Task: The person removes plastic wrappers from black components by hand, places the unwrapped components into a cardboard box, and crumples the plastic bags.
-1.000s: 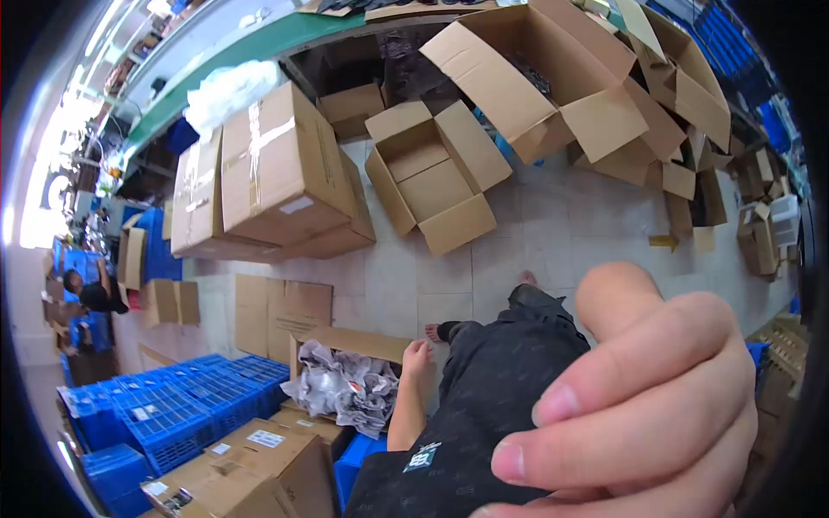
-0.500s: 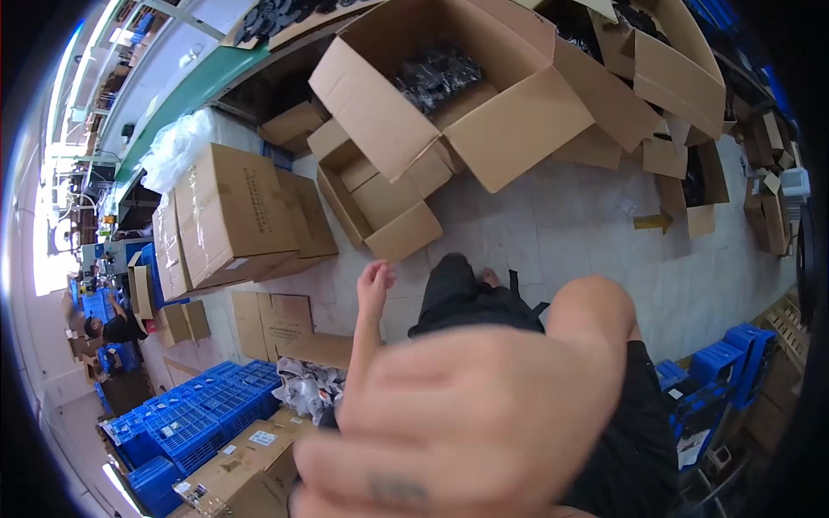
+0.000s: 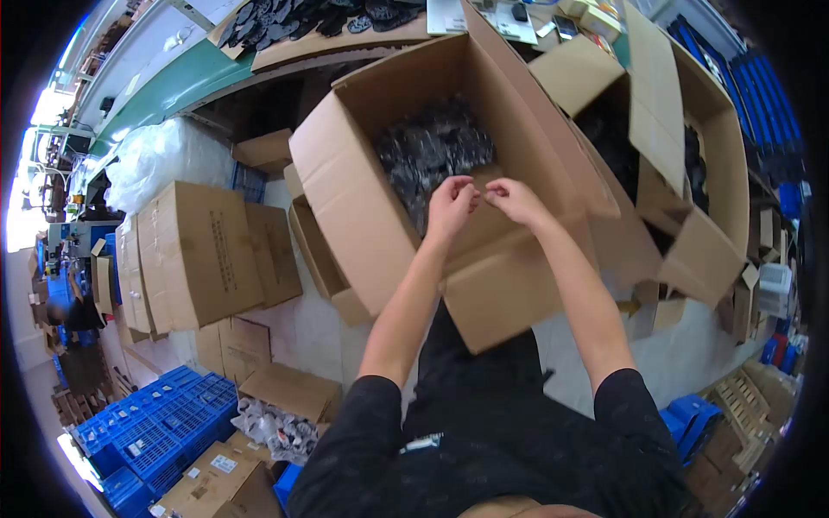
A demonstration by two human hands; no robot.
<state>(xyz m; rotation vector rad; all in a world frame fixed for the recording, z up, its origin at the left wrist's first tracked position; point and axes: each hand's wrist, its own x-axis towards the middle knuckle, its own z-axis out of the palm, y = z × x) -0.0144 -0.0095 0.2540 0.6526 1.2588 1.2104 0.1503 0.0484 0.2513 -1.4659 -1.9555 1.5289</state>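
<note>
Carton [image 3: 521, 129] — beneath left grip [image 3: 453, 207]

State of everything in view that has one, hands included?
Large carton: open, flaps spread, partly filled
Dark contents: bagged in shiny plastic
Left hand: over large carton, fingers curled, grip unclear
Right hand: over large carton, fingers curled, grip unclear
Right-side carton: open, dark items inside
Smaller carton: open, partly hidden
Lower-left carton: open, grey wrapped items inside
Blue crates: stacked
</note>
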